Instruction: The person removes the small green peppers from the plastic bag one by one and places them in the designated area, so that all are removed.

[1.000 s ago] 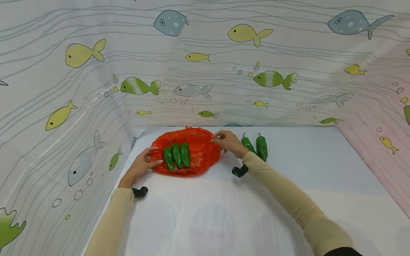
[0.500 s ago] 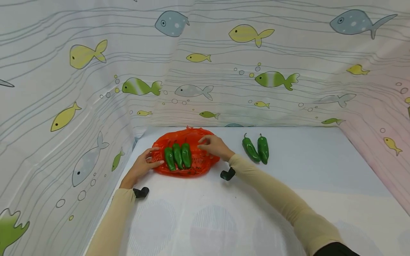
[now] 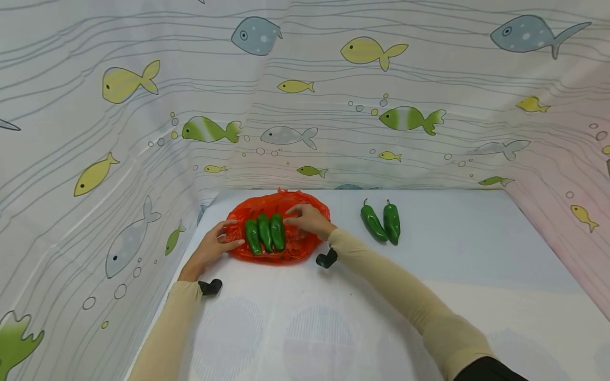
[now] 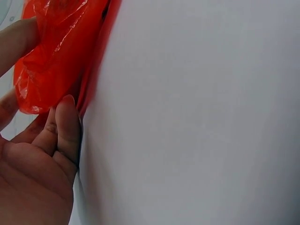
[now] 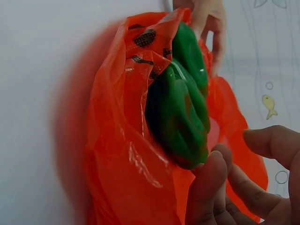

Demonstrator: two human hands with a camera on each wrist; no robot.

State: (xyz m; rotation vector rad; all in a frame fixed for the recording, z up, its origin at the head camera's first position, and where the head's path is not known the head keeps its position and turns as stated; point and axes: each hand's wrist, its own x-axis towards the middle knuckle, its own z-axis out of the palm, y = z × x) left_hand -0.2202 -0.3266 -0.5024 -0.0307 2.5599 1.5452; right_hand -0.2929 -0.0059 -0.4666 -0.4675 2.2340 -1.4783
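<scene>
Left hand point(image 3: 207, 251) at the red bag's point(image 3: 299, 243) 9 o'clock end: fingers and thumb apart but loosely bent round the edge, film between them; left wrist view shows fingertips on the plastic. Grip looks light.

Right hand point(image 3: 308, 219) over the bag, about 2 to 3 o'clock of its middle, reaching toward 9. Thumb and fingers parted, roughly half spread, nothing held. Tips are right by the nearest of the three green peppers point(image 3: 264, 233); right wrist view puts one fingertip at that pepper's end, contact can't be told.

The three peppers sit side by side between the hands, left of the bag's middle, stems to 12 o'clock. Red film rises along one side of them in the right wrist view; can't tell how much of them is actually inside. Two loose peppers point(image 3: 392, 225) lie on the white surface point(image 3: 443, 248), well off at 3 o'clock from the bag, stems also to 12.

Versus 1.0 s ago: right hand has come in from the bag's 3 o'clock rim toward 9, its forearm now off the lower ends of the loose pair. Left hand and all five peppers stay put.
</scene>
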